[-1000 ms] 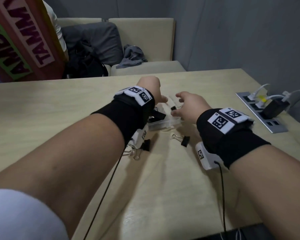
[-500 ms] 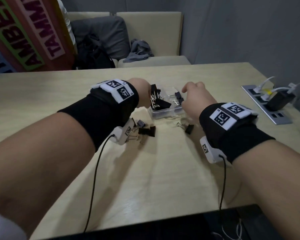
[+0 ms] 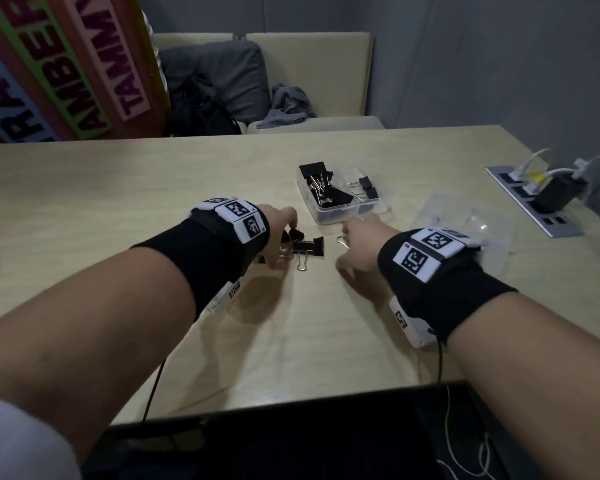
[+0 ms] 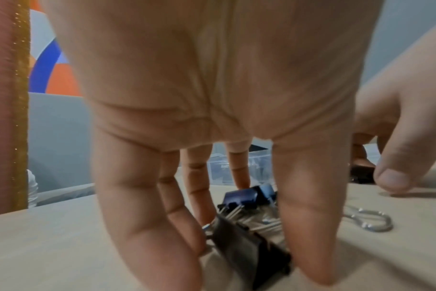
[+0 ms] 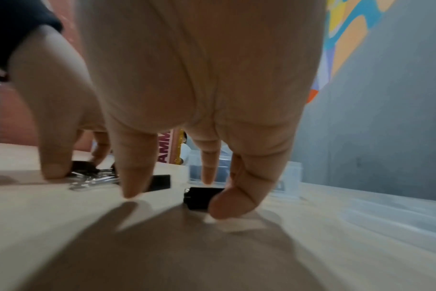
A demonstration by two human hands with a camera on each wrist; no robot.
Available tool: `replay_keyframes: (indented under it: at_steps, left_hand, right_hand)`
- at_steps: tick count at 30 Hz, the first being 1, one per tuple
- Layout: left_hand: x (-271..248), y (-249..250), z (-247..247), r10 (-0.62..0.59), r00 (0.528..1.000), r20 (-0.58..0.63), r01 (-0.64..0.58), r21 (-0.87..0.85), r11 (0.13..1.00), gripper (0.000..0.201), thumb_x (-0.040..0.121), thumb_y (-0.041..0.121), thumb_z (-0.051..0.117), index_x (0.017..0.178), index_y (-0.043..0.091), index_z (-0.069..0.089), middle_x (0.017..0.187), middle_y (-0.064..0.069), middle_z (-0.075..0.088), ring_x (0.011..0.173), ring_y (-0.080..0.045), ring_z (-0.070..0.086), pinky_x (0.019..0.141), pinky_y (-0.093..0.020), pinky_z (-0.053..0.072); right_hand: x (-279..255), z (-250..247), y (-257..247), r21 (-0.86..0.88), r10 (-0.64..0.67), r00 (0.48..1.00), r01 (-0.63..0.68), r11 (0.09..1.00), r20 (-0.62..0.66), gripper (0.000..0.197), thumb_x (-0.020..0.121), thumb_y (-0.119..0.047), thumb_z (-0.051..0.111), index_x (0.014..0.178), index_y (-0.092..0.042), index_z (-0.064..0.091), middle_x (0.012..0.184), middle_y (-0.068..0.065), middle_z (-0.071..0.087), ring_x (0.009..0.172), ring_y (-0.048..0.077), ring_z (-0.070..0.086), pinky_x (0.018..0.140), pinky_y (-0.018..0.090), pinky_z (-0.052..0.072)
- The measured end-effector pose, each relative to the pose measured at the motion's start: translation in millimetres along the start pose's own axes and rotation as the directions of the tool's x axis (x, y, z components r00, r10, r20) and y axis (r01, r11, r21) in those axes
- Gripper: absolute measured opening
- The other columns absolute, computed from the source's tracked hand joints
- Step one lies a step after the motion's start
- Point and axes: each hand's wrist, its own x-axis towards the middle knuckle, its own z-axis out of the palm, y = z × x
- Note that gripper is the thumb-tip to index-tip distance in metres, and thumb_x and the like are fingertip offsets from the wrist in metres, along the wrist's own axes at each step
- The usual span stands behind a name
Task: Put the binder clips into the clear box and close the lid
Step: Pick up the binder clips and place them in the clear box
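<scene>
The clear box (image 3: 329, 216) stands open on the table with several black binder clips (image 3: 329, 194) inside; its clear lid (image 3: 465, 220) lies to the right. Loose clips lie in front of the box. My left hand (image 3: 281, 244) reaches down over a cluster of them, and in the left wrist view my left hand (image 4: 251, 256) pinches a large black clip (image 4: 249, 246) between thumb and fingers. Another large clip (image 3: 309, 245) lies just right of it. My right hand (image 3: 347, 244) hovers with spread fingers; its thumb (image 5: 234, 206) touches a small black clip (image 5: 202, 198).
A power strip (image 3: 534, 202) with plugs, white cables and a black adapter sits at the table's right edge. Behind the table are a beige sofa (image 3: 312, 74) with a grey cushion and dark bags, and a lettered board (image 3: 59, 64) at the left.
Both hands have pulled back from the box toward me and dropped onto the loose clips on the table. The box and its contents now show fully.
</scene>
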Motion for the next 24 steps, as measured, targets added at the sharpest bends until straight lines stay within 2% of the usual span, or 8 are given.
replay_keyframes:
  at_steps: [2,3,5,7,11,15,20,24]
  left_hand:
    - [1,0,1,-0.007,1.0,-0.02,0.006,-0.022,1.0,0.074,0.075,0.027,0.08,0.134,0.017,0.037,0.099,-0.008,0.062,0.052,-0.013,0.047,0.048,-0.024,0.039]
    - [2,0,2,-0.01,1.0,-0.028,0.009,-0.031,0.999,0.07,0.076,0.027,0.079,0.132,0.016,0.039,0.104,-0.01,0.063,0.05,-0.012,0.045,0.046,-0.022,0.038]
    - [4,1,3,-0.005,1.0,-0.03,0.003,-0.048,0.999,0.064,0.077,0.026,0.077,0.13,0.015,0.041,0.113,-0.013,0.065,0.049,-0.012,0.045,0.046,-0.02,0.039]
    - [5,0,3,0.003,1.0,-0.018,-0.005,-0.065,0.998,0.062,0.078,0.025,0.077,0.128,0.016,0.042,0.114,-0.014,0.064,0.049,-0.013,0.046,0.051,-0.023,0.044]
    - [8,0,5,-0.006,1.0,-0.024,0.004,-0.086,0.996,0.057,0.077,0.026,0.075,0.124,0.018,0.044,0.09,-0.007,0.059,0.063,-0.023,0.054,0.066,-0.031,0.05]
    - [13,0,8,-0.021,0.997,-0.074,0.017,-0.062,0.998,0.06,0.072,0.031,0.077,0.118,0.017,0.042,0.082,-0.004,0.057,0.077,-0.029,0.057,0.064,-0.033,0.048]
    - [15,2,9,-0.01,0.996,-0.084,0.009,-0.011,1.0,0.059,0.074,0.029,0.076,0.117,0.011,0.039,0.097,-0.012,0.065,0.086,-0.033,0.065,0.065,-0.037,0.048]
    - [19,3,15,-0.013,0.994,-0.112,0.014,0.006,1.0,0.045,0.085,0.019,0.065,0.12,0.008,0.039,0.085,-0.01,0.062,0.076,-0.03,0.06,0.061,-0.036,0.045]
  right_hand:
    - [1,3,-12,0.02,-0.07,0.997,0.069,0.997,0.016,0.077,0.079,-0.047,0.073,0.144,-0.021,0.04,0.14,0.012,0.041,0.118,0.032,0.056,0.095,0.041,0.049]
    - [1,3,-17,0.007,-0.106,0.994,0.106,0.994,0.021,0.08,0.079,-0.05,0.071,0.147,-0.027,0.036,0.142,0.012,0.037,0.122,0.033,0.053,0.097,0.042,0.047]
    - [3,5,-25,-0.038,-0.147,0.989,0.148,0.988,0.028,0.071,0.083,-0.052,0.066,0.144,-0.031,0.039,0.139,0.013,0.036,0.12,0.034,0.053,0.091,0.039,0.046]
    - [5,6,-28,-0.078,-0.154,0.988,0.156,0.985,0.028,0.055,0.088,-0.048,0.062,0.137,-0.027,0.048,0.132,0.013,0.039,0.112,0.033,0.056,0.082,0.035,0.046]
    - [7,2,-26,-0.087,-0.146,0.989,0.146,0.985,0.011,0.042,0.091,-0.04,0.061,0.127,-0.02,0.055,0.128,0.012,0.046,0.107,0.031,0.059,0.089,0.036,0.05]
    - [6,-3,-17,0.0,-0.114,0.993,0.114,0.994,-0.025,0.031,0.086,-0.031,0.068,0.112,-0.015,0.064,0.115,0.007,0.065,0.105,0.024,0.061,0.081,0.031,0.048]
    - [7,-6,-12,0.016,-0.066,0.997,0.066,0.998,0.026,0.038,0.084,-0.032,0.07,0.113,-0.007,0.066,0.111,0.008,0.07,0.103,0.025,0.066,0.079,0.03,0.05]
    - [5,-4,-11,0.011,-0.08,0.996,0.079,0.997,0.025,0.037,0.088,-0.027,0.067,0.12,-0.008,0.062,0.116,0.009,0.068,0.107,0.025,0.065,0.085,0.03,0.051]
